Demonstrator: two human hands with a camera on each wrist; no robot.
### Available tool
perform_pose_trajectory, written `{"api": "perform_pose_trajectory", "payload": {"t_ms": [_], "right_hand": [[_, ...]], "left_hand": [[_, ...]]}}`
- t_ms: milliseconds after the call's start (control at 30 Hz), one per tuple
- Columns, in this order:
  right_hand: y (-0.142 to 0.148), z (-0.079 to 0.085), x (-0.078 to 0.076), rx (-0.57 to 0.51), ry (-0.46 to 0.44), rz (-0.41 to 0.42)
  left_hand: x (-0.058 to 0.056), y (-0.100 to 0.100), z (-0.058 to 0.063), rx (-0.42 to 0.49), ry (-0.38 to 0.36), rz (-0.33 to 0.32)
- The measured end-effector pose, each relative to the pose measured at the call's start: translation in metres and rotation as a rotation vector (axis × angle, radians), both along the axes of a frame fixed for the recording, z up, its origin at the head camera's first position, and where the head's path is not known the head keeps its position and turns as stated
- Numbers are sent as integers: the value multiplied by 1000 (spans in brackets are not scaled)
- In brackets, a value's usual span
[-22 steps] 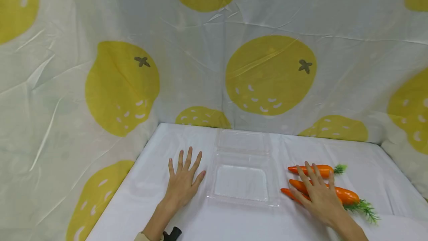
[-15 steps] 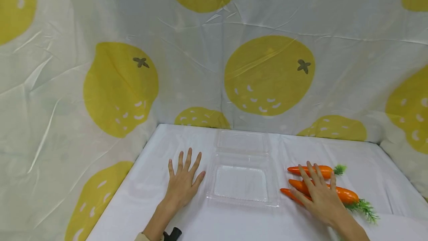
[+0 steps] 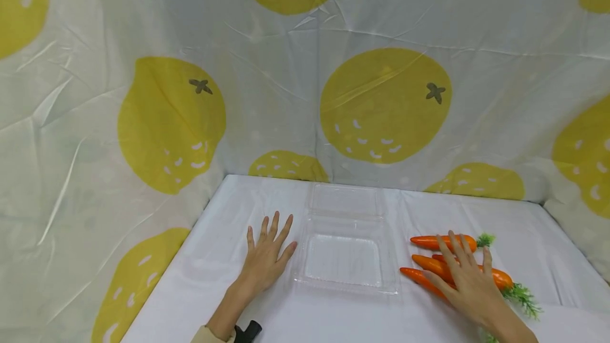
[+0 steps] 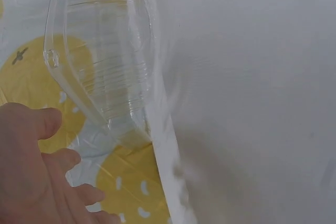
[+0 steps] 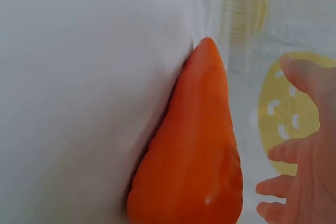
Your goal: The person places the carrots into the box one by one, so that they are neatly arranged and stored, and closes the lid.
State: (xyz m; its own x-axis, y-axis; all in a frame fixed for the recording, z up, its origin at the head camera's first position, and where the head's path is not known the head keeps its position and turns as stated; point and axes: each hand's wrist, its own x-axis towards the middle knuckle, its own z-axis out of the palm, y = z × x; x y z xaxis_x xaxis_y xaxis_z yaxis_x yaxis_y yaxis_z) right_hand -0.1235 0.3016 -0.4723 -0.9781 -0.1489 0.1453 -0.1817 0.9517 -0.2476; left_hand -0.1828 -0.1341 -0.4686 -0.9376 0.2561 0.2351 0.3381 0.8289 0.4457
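A clear plastic clamshell box [image 3: 343, 285] lies with its lid [image 3: 345, 200] folded back, in the middle of the table. To its left my left hand [image 3: 264, 263] is held with fingers spread and nothing in it; the left wrist view shows the hand [image 4: 37, 171] apart from the box [image 4: 105, 51]. Several orange carrots with green tops lie right of the box: a back carrot [image 3: 424, 242], a middle carrot [image 3: 426, 265] and a front carrot [image 3: 416, 277] among them. Over them hovers my right hand [image 3: 469, 285], fingers spread, partly hiding them. In the right wrist view one carrot [image 5: 189, 156] lies beside the hand [image 5: 310, 150], with a gap between.
A white cloth [image 3: 348, 322] covers the table. Behind it and at the left hangs a pale curtain [image 3: 276, 94] printed with yellow lemons. A black strap end [image 3: 249, 331] shows at my left wrist.
My right hand has shifted slightly right over the carrots, uncovering more of the front ones. My left hand has moved a little right, closer to the box. The box and carrots stay put.
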Motion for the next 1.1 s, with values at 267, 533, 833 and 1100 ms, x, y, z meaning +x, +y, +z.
{"api": "perform_pose_trajectory", "payload": {"t_ms": [267,533,833,1100], "right_hand": [[7,-1,4,-6,-34,-25],[15,-2,9,-10,-41,-45],[20,-4,16,-22,-15,-51],[26,-4,23,-14,-67,-62]], "left_hand": [[-1,5,-1,106,-102,-67],[0,10,-6,264,-238,-142],[1,15,-12,346,-300,-159],[1,16,-14,399,-354,-196]]}}
